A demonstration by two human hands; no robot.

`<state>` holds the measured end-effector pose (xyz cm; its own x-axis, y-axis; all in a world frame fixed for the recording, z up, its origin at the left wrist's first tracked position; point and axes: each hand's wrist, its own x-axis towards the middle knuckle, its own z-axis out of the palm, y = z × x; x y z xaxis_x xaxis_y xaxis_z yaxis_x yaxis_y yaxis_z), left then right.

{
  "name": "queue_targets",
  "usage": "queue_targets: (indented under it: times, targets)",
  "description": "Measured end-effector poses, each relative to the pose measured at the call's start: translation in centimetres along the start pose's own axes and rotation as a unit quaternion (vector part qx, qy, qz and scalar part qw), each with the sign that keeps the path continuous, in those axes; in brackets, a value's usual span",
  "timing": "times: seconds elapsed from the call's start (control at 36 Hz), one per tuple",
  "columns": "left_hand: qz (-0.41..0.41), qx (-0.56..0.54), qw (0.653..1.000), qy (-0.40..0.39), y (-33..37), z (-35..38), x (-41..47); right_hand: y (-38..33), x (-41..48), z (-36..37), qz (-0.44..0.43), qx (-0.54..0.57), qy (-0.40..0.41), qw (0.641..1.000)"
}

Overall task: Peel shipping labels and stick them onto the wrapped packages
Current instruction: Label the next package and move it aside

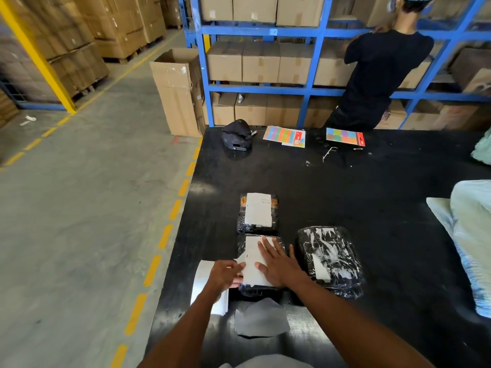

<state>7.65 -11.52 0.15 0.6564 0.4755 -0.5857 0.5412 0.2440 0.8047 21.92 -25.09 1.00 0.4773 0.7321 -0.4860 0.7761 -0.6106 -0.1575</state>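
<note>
Three wrapped packages lie on the black table (372,197). The far package (257,229) bears a white label (258,209). On the near package (261,289) lies a white shipping label (253,257); my right hand (279,262) rests flat on it, fingers spread. My left hand (225,273) pinches the label's left edge, where a strip of paper sticks up. A stack of label sheets (203,272) lies under my left wrist. A third package (332,258) in shiny plastic sits to the right, without a white label on top.
A black cap (237,135) and two coloured sticker sheets (284,136) (345,136) lie at the table's far edge. A grey cloth piece (260,318) lies near me. Pale bags (470,235) are at the right. A person (380,67) stands at the blue shelving (308,62).
</note>
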Motion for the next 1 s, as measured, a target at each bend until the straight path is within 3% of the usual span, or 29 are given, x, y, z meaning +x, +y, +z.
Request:
queue_targets:
  times: [0.19, 0.28, 0.44, 0.56, 0.64, 0.69, 0.78, 0.92, 1.0]
  targets:
    - [-0.11, 0.011, 0.986, -0.126, -1.8, -2.6, -2.2, -0.3, -0.2, 0.2, -0.003, 0.001, 0.005, 1.0]
    - [-0.15, 0.085, 0.969, -0.177, -2.1, -2.6, -2.7, -0.3, -0.2, 0.2, -0.005, 0.003, 0.005, 1.0]
    - [-0.17, 0.283, 0.913, -0.239, -3.1, -1.3, -2.7, -0.2, -0.2, 0.4, -0.004, 0.013, 0.009, 1.0]
    - [-0.166, 0.411, 0.855, -0.27, -3.5, 0.5, -2.9, 0.0, -0.2, 0.2, -0.007, 0.017, 0.0, 1.0]
    - [-0.17, 0.459, 0.825, -0.282, -3.7, 0.9, -2.9, 0.3, 0.1, 0.1, -0.011, 0.019, -0.01, 1.0]
    - [-0.164, 0.472, 0.819, -0.282, -3.4, 1.0, -3.4, 0.4, 0.1, 0.0, -0.015, 0.023, -0.017, 0.999]
    - [-0.172, 0.466, 0.839, -0.222, -3.7, 0.9, -3.2, 0.4, 0.0, -0.1, -0.022, 0.022, -0.022, 0.999]
    - [-0.162, 0.478, 0.826, -0.25, -3.7, 0.7, -2.4, 0.6, 0.1, 0.1, -0.029, 0.031, -0.023, 0.999]
    - [-0.115, 0.493, 0.83, -0.235, -3.6, 0.5, -1.9, 0.6, 0.2, 0.0, -0.034, 0.035, -0.025, 0.998]
